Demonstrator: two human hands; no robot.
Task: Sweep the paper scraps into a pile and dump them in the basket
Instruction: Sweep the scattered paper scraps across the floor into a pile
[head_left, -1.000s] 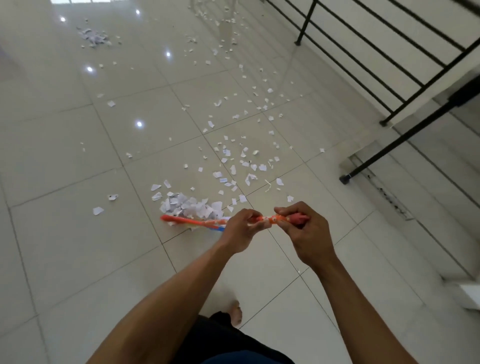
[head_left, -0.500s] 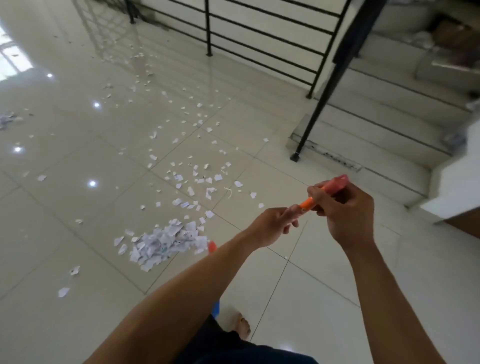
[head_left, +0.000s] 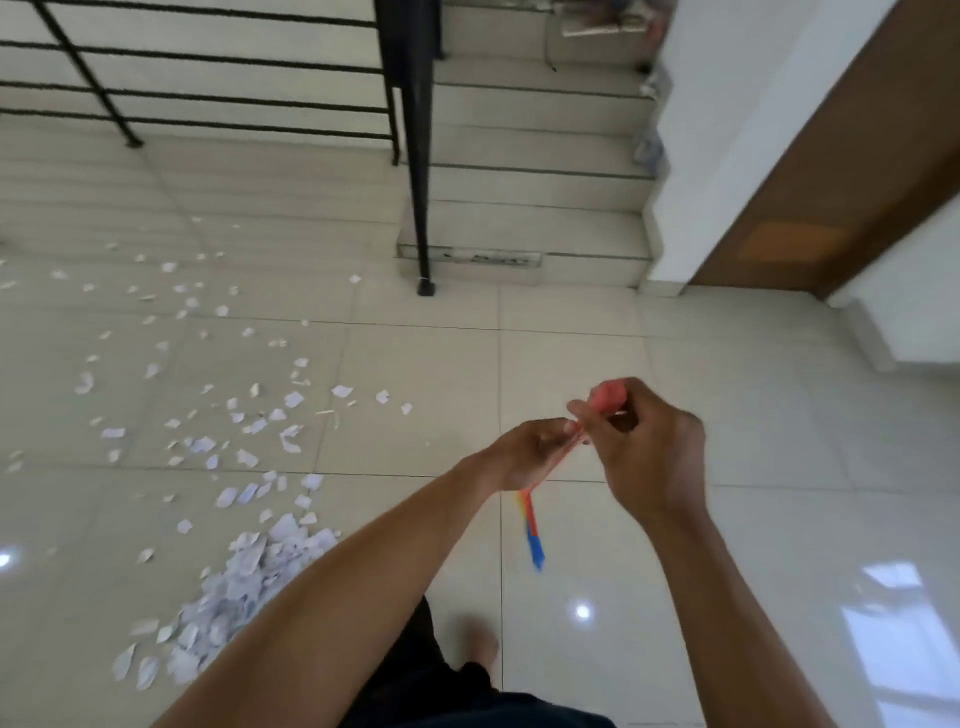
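my bare foot on tile floor, paper scrap pile low left by my forearm, broom handle slanting down, my left hand curled round it, right hand gripping its pink top, loose scraps farther left, stairs beyond

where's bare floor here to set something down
Bare tiles lie right of the right hand, bordered by the bottom stair step and brown door. Left is crowded: scattered scraps and the pile beside the left forearm.
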